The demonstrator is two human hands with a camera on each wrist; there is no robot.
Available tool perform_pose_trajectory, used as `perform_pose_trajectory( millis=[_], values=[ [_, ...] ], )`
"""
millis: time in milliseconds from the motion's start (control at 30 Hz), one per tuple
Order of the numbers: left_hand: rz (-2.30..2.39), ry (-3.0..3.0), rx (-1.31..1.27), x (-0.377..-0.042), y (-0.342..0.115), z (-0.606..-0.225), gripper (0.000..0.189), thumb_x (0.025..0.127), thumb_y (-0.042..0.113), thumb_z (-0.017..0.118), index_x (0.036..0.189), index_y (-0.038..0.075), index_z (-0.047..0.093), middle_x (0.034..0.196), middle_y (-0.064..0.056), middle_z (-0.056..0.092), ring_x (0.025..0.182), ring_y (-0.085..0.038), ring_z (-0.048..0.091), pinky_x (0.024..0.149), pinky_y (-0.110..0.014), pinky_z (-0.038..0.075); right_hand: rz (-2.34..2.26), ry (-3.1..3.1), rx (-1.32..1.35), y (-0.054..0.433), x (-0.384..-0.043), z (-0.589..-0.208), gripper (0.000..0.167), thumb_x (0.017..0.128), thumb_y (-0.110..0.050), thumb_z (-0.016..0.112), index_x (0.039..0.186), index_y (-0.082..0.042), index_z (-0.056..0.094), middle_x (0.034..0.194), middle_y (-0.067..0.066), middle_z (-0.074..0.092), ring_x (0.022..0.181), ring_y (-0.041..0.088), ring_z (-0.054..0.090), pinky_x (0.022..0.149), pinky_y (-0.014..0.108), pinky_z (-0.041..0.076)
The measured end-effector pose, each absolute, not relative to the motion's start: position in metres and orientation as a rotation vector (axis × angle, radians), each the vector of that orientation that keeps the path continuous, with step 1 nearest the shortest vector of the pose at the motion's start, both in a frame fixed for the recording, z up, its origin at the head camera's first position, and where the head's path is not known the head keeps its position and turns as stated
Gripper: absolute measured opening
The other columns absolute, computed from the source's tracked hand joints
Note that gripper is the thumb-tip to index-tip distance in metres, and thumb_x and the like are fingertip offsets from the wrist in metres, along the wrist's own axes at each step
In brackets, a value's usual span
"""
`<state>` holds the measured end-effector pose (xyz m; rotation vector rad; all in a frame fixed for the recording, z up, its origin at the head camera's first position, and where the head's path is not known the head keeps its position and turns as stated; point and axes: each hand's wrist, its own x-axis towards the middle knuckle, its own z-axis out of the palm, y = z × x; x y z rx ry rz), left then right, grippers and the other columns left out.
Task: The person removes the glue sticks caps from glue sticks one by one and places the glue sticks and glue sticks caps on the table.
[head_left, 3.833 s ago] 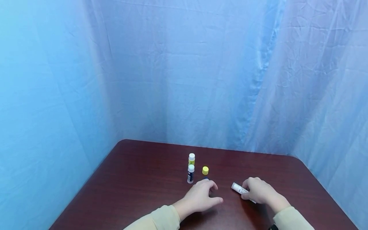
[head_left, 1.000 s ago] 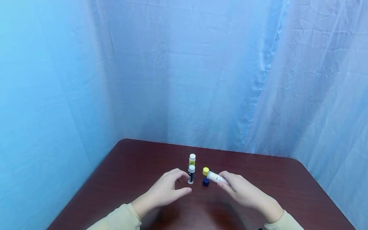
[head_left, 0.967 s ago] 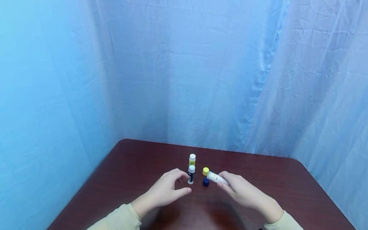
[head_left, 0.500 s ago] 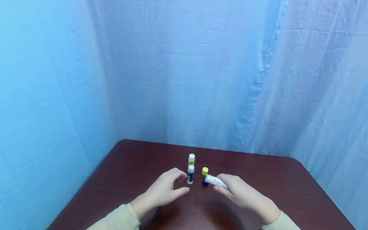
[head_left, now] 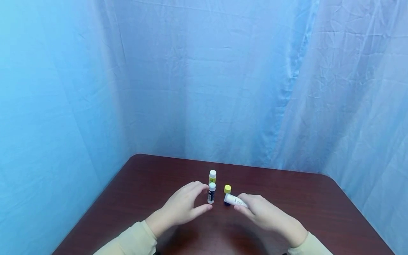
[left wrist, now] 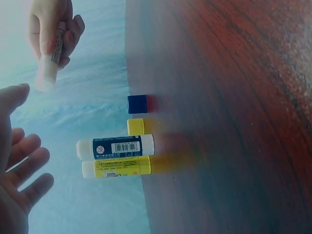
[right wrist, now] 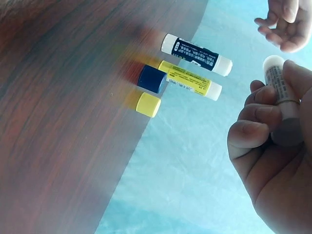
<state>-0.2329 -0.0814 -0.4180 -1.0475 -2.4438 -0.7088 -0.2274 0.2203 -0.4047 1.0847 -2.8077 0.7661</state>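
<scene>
My right hand (head_left: 264, 214) grips a white glue stick (head_left: 234, 200), raised off the table and tilted, with one end toward the left. In the right wrist view the fingers (right wrist: 248, 134) curl round this stick's body. My left hand (head_left: 183, 202) has its fingers spread and holds nothing; the left wrist view shows it apart from the sticks. Nearest to it stands an upright glue stick with a dark blue label (head_left: 211, 194). Behind that is a yellow-labelled glue stick (left wrist: 122, 167), partly hidden in the head view. Both have white tops.
A yellow cap (head_left: 227, 188) and a dark blue cap (left wrist: 137, 104) stand on the table right of the upright sticks. In the head view the held stick partly covers the blue cap. The dark red table (head_left: 153, 184) ends at a blue curtain (head_left: 207, 88).
Since the oldest frame, my right hand has lifted the white glue stick off the table and brought it left. My left hand has moved left; lately the held stick has shifted slightly further left.
</scene>
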Motion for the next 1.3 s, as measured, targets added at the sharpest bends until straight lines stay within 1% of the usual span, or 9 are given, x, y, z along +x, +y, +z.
perform_pose_trajectory(
  millis=[200, 267, 433, 633, 800, 867, 1033, 1167, 1300],
  values=[
    [-0.627, -2.381, -1.129, -0.234, -0.076, -0.417, 0.057, 0.091, 0.044, 0.077, 0.132, 0.008, 0.06, 0.111, 0.005, 0.063, 0.096, -0.009, 0.06, 0.088, -0.029, 0.051, 0.785, -2.821, 1.167, 0.217, -0.227, -0.407, 0.018, 0.106, -0.04, 0.054, 0.1, -0.025, 0.059, 0.078, -0.016, 0.053, 0.069, 0.002, 0.053, 0.062, 0.025, 0.046],
    [-0.588, -2.377, -1.145, -0.234, -0.074, -0.417, 0.057, 0.091, 0.045, 0.076, 0.132, 0.009, 0.059, 0.11, 0.005, 0.063, 0.095, -0.01, 0.06, 0.087, -0.028, 0.051, 0.789, -2.843, 1.186, 0.215, -0.227, -0.407, 0.018, 0.106, -0.042, 0.053, 0.101, -0.025, 0.059, 0.078, -0.015, 0.054, 0.069, 0.003, 0.053, 0.062, 0.025, 0.047],
    [-0.5, -2.384, -1.201, -0.235, -0.068, -0.417, 0.056, 0.092, 0.049, 0.074, 0.131, 0.012, 0.057, 0.11, 0.005, 0.063, 0.097, -0.009, 0.059, 0.089, -0.027, 0.05, 0.853, -2.886, 1.235, 0.212, -0.228, -0.407, 0.022, 0.106, -0.044, 0.052, 0.106, -0.024, 0.061, 0.079, -0.015, 0.056, 0.069, 0.002, 0.054, 0.063, 0.025, 0.048],
    [-0.403, -2.354, -1.282, -0.236, -0.062, -0.418, 0.052, 0.094, 0.052, 0.07, 0.127, 0.013, 0.059, 0.11, 0.006, 0.062, 0.092, -0.007, 0.056, 0.086, -0.025, 0.048, 0.937, -2.854, 1.323, 0.207, -0.227, -0.406, 0.019, 0.108, -0.041, 0.05, 0.102, -0.025, 0.059, 0.075, -0.017, 0.051, 0.065, -0.001, 0.05, 0.059, 0.023, 0.047],
    [-0.365, -2.359, -1.332, -0.237, -0.059, -0.422, 0.047, 0.096, 0.051, 0.067, 0.126, 0.015, 0.063, 0.112, 0.008, 0.064, 0.095, -0.006, 0.057, 0.086, -0.023, 0.048, 1.006, -2.845, 1.368, 0.204, -0.226, -0.405, 0.018, 0.108, -0.039, 0.049, 0.102, -0.025, 0.058, 0.075, -0.016, 0.05, 0.065, -0.001, 0.05, 0.058, 0.023, 0.047],
    [-0.349, -2.354, -1.349, -0.237, -0.057, -0.424, 0.042, 0.097, 0.05, 0.066, 0.124, 0.017, 0.064, 0.11, 0.01, 0.064, 0.094, -0.005, 0.057, 0.084, -0.022, 0.047, 1.018, -2.838, 1.383, 0.203, -0.226, -0.405, 0.017, 0.108, -0.038, 0.049, 0.102, -0.026, 0.058, 0.076, -0.016, 0.05, 0.065, -0.001, 0.05, 0.058, 0.022, 0.047],
    [-0.301, -2.315, -1.387, -0.237, -0.056, -0.426, 0.032, 0.1, 0.048, 0.061, 0.117, 0.021, 0.064, 0.1, 0.013, 0.06, 0.086, -0.003, 0.052, 0.077, -0.019, 0.043, 1.003, -2.817, 1.435, 0.202, -0.225, -0.407, 0.016, 0.108, -0.038, 0.049, 0.1, -0.027, 0.057, 0.077, -0.017, 0.048, 0.066, -0.002, 0.048, 0.059, 0.021, 0.046],
    [-0.258, -2.307, -1.417, -0.237, -0.056, -0.426, 0.027, 0.102, 0.047, 0.058, 0.111, 0.022, 0.063, 0.091, 0.014, 0.054, 0.077, -0.001, 0.046, 0.071, -0.015, 0.039, 1.013, -2.808, 1.484, 0.202, -0.225, -0.407, 0.017, 0.109, -0.036, 0.049, 0.102, -0.024, 0.06, 0.078, -0.017, 0.05, 0.067, -0.002, 0.049, 0.06, 0.021, 0.047],
    [-0.21, -2.302, -1.46, -0.237, -0.057, -0.425, 0.026, 0.104, 0.047, 0.054, 0.105, 0.021, 0.06, 0.087, 0.014, 0.05, 0.073, -0.001, 0.042, 0.067, -0.015, 0.036, 1.038, -2.787, 1.539, 0.201, -0.224, -0.407, 0.017, 0.109, -0.034, 0.048, 0.105, -0.024, 0.061, 0.08, -0.014, 0.054, 0.069, -0.002, 0.051, 0.063, 0.021, 0.049]
  ],
)
